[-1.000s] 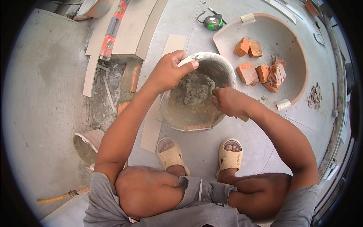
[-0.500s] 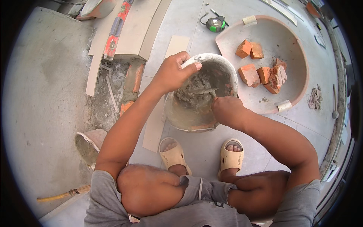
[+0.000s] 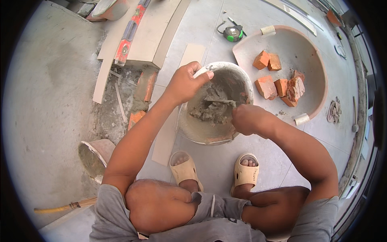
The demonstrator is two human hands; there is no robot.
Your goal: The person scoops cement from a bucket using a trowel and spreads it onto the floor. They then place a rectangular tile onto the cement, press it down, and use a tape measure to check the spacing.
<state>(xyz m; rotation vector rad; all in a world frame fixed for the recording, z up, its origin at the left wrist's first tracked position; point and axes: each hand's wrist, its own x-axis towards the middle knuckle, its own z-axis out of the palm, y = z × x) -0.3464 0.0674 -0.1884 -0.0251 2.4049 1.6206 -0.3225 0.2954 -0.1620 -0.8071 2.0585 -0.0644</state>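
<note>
A whitish, mortar-crusted bucket (image 3: pixel 193 131) sits in front of me with wet grey mortar (image 3: pixel 207 113) inside. My left hand (image 3: pixel 183 84) is closed on its upper left rim, thumb over the edge. My right hand (image 3: pixel 250 119) grips a trowel (image 3: pixel 223 101) at the bucket's right side; its blade lies in the mortar and its handle is hidden in my fist. Just beyond, to the right, a large pinkish tray (image 3: pixel 318 76) holds several broken red brick pieces (image 3: pixel 265 86). My sandalled feet (image 3: pixel 244 174) are planted below the bucket.
A red spirit level (image 3: pixel 124 50) rests on tiles (image 3: pixel 161 18) at upper left, with tile strips (image 3: pixel 163 149) nearby and rubble below. A tipped bucket (image 3: pixel 98 149) and broom (image 3: pixel 56 209) lie at left. A tape measure (image 3: pixel 233 33) is behind; a rag (image 3: pixel 333 111) lies right.
My right hand has worked the trowel through the mortar, rightward and slightly down, and more of the blade shows across the middle. The bucket and surroundings sit slightly lower in the picture.
</note>
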